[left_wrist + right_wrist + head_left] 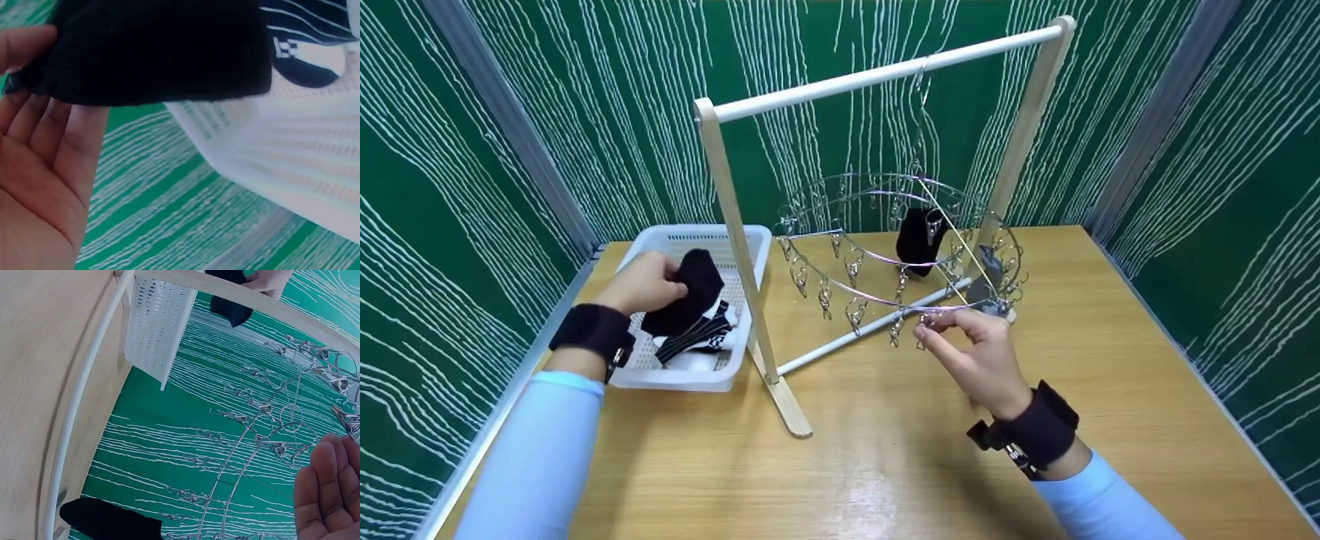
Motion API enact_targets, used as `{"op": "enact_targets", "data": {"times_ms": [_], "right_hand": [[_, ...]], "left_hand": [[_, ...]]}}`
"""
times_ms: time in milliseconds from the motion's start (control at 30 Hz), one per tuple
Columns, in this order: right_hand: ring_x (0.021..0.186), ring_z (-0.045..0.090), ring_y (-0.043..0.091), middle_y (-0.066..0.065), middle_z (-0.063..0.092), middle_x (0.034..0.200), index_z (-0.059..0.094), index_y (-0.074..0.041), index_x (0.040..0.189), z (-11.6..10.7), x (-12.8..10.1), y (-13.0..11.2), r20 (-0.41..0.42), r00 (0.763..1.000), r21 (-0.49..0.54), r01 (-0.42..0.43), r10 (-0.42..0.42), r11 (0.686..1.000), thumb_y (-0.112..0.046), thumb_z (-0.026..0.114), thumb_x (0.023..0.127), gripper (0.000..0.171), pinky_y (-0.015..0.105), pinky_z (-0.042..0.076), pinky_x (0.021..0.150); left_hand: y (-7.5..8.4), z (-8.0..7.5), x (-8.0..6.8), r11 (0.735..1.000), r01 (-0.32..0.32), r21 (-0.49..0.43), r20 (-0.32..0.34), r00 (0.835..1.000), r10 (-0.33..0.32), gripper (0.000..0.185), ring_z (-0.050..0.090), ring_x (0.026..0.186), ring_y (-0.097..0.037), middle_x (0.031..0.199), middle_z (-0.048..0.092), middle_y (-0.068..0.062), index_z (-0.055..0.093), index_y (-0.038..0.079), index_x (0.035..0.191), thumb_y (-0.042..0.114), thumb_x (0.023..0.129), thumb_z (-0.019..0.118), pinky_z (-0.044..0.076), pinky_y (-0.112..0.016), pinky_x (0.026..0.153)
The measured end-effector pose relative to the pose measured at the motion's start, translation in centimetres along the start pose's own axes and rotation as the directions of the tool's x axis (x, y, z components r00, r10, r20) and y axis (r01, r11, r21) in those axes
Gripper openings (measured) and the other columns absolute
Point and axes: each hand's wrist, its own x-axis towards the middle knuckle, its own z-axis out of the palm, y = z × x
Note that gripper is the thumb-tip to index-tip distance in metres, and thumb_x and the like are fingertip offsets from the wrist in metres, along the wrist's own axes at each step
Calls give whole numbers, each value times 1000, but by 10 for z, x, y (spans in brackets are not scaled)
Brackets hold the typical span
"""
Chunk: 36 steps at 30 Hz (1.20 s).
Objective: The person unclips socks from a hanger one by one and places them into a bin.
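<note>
I see one black sock (919, 238) already clipped; my left hand (643, 283) grips another sock (690, 292) over the basket (690, 379) at the bench's far-left corner, my right hand (971, 352) pinches a clip (924, 324); more socks remain.

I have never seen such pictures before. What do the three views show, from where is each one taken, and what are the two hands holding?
No machine here: a person works with two bare hands, wearing three cameras. The big picture comes from the head and looks down at a wooden table. The other two come from the wrists, so each shows its own palm up close.

On the table stands a wooden rack, and from its bar hangs a round wire sock hanger with many metal clips. One black sock is already clipped there. A white basket on the left holds more socks.

The left hand grips a black sock above the basket. The right hand pinches the hanger's front rim at a clip with its fingers.
</note>
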Motion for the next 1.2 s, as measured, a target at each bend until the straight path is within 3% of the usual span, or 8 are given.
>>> {"op": "enact_targets", "data": {"times_ms": [233,400,567,700,767,967,1067,1200], "right_hand": [[87,72,-2,20,79,86,78,6,90,0,-1,1,4,1000,52,-19,19,998,13,81,86,9,14,60,90],[86,70,-2,20,79,88,79,5,91,1,-2,-1,-7,1000,32,-14,14,999,16,81,83,14,12,58,87],[86,70,-3,18,80,87,81,3,92,1,-2,-4,-19,1000,-2,-11,11,1000,14,83,82,15,11,55,85],[87,70,-3,18,80,87,81,3,91,-1,-2,-4,-20,1000,-9,-7,7,1000,13,83,82,14,11,55,86],[87,70,-3,18,80,87,80,4,91,-1,-2,-4,-17,1000,-9,-6,6,1000,12,84,81,13,12,55,86],[87,71,-2,18,80,87,79,5,90,-1,-1,-2,-15,1000,1,5,-5,1000,10,84,83,10,12,55,87],[87,70,-2,17,80,87,80,4,90,-1,-1,-2,-15,1000,3,2,-2,1000,9,84,84,9,12,55,87],[87,70,-3,17,81,88,80,3,91,0,-1,-2,-7,1000,-6,-8,8,1000,9,84,84,10,12,55,87]], "left_hand": [[-14,9,19,976,93,199,-67,994,-81,16,57,73,-27,78,63,-10,64,3,79,7,94,59,49,-42,71],[-21,24,26,928,99,360,-128,990,-56,8,63,73,-33,84,71,-17,67,0,80,4,86,63,56,-58,73],[-22,36,30,911,83,404,-124,992,-35,5,64,72,-35,81,71,-18,66,0,80,3,85,68,57,-60,71],[-16,42,34,917,95,388,-25,995,-93,5,58,71,-30,80,67,-13,67,1,82,4,85,69,54,-51,69],[-12,43,36,925,116,362,56,988,-146,3,57,73,-28,84,66,-11,68,2,84,4,85,71,53,-46,70],[7,43,30,938,183,294,265,928,-264,18,58,89,-27,100,68,-11,75,0,99,10,84,80,56,-44,89],[13,44,26,939,210,273,318,901,-294,22,58,93,-27,99,66,-10,77,2,100,15,85,84,57,-46,97],[16,46,23,937,215,276,350,885,-307,18,57,89,-24,90,61,-6,74,6,90,19,85,86,55,-40,90]]}}
